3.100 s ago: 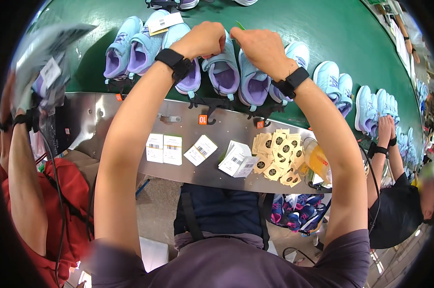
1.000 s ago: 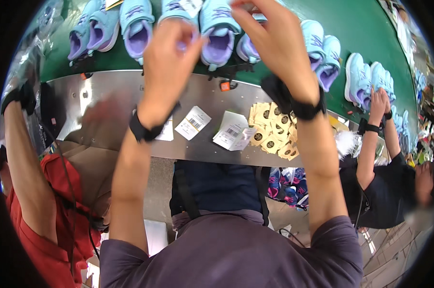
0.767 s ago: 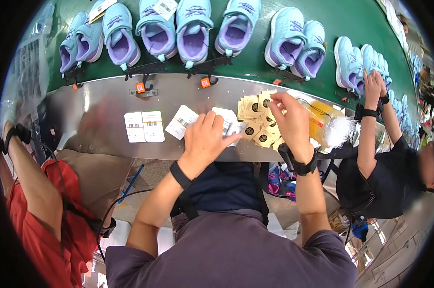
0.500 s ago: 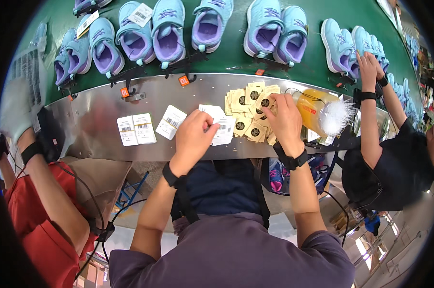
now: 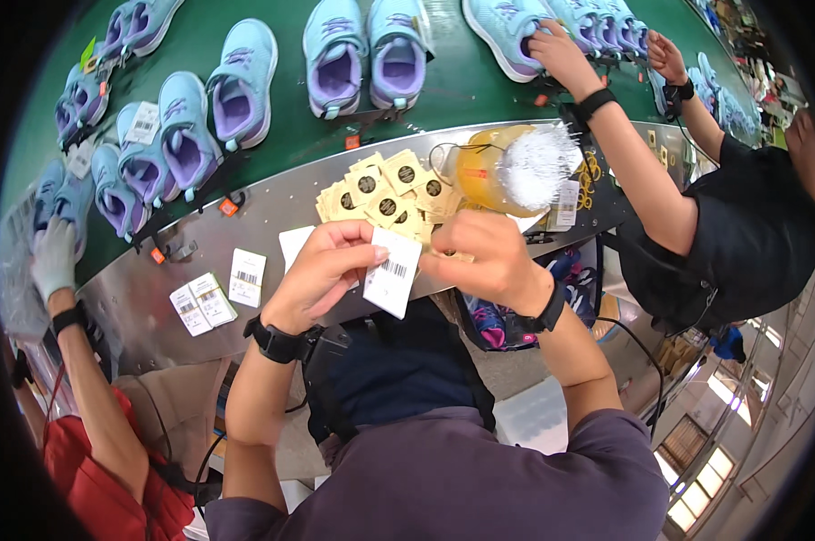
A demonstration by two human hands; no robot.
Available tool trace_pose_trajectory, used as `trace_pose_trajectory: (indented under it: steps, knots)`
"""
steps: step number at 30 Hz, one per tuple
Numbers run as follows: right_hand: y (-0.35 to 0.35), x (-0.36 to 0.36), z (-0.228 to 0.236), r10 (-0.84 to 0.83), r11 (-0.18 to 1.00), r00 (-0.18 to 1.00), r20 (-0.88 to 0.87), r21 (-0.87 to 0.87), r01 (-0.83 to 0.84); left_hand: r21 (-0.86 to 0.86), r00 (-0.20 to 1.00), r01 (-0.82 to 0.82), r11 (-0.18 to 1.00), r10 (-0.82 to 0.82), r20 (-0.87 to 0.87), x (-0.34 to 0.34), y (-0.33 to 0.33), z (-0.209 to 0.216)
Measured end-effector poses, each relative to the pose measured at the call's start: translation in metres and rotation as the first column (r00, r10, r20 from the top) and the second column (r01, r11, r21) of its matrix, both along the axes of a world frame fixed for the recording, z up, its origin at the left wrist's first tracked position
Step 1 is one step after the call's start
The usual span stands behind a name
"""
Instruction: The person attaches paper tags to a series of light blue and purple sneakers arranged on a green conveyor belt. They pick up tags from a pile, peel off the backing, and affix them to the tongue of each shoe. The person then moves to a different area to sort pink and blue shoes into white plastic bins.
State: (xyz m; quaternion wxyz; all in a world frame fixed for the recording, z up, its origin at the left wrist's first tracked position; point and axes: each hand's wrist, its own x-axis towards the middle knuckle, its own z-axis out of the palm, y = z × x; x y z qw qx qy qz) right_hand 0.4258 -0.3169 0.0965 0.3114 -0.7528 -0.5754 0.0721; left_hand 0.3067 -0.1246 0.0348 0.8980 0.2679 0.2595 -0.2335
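My left hand point(image 5: 322, 270) pinches a white barcode tag point(image 5: 393, 272) between thumb and fingers, above the near edge of the metal ledge. Close to its right, my right hand point(image 5: 490, 260) is closed, with a strip of a beige tag point(image 5: 459, 256) showing at its fingers; most of that tag is hidden. Just beyond both hands lies a loose pile of beige tags point(image 5: 387, 206) with round black prints. Another white tag point(image 5: 292, 243) lies partly behind my left hand. Farther left are a white barcode tag stack point(image 5: 247, 278) and a banded pair of stacks point(image 5: 202, 305).
An amber container point(image 5: 480, 169) with a bundle of clear white strands point(image 5: 538, 167) lies right of the pile. Light-blue shoes point(image 5: 337, 68) line the green belt point(image 5: 290, 126). A co-worker's bare arm point(image 5: 637, 153) reaches in at right, a gloved hand point(image 5: 56, 261) at left.
My left hand has lifted a white tag off the ledge. My right hand has come away from the beige pile, toward the left hand. The view has shifted; the right co-worker's hands are farther apart.
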Motion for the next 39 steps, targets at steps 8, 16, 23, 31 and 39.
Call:
trace_pose_trajectory:
  steps: [8, 16, 23, 31, 39]
  knots:
    - [-0.024, 0.068, 0.013, -0.573, 0.744, 0.695, 0.434, -0.080, 0.664, 0.442, 0.957, -0.150, 0.885, 0.018, 0.290, 0.057, -0.036, 0.007]
    - [-0.029, 0.063, 0.030, -0.589, 0.772, 0.738, 0.328, -0.041, 0.634, 0.516, 0.686, -0.474, 0.714, -0.069, 0.724, 0.120, -0.103, 0.014]
    - [-0.024, 0.068, 0.026, -0.487, 0.839, 0.852, 0.191, -0.168, 0.518, 0.564, 0.692, -0.514, 0.646, -0.076, 0.718, 0.110, -0.103, 0.007]
    - [-0.045, 0.068, 0.027, -0.474, 0.818, 0.818, 0.326, -0.180, 0.546, 0.514, 0.646, -0.540, 0.667, -0.064, 0.761, 0.118, -0.109, 0.006]
    - [-0.054, 0.073, 0.020, -0.417, 0.855, 0.879, 0.229, -0.229, 0.465, 0.571, 0.693, -0.526, 0.631, -0.071, 0.717, 0.116, -0.108, 0.000]
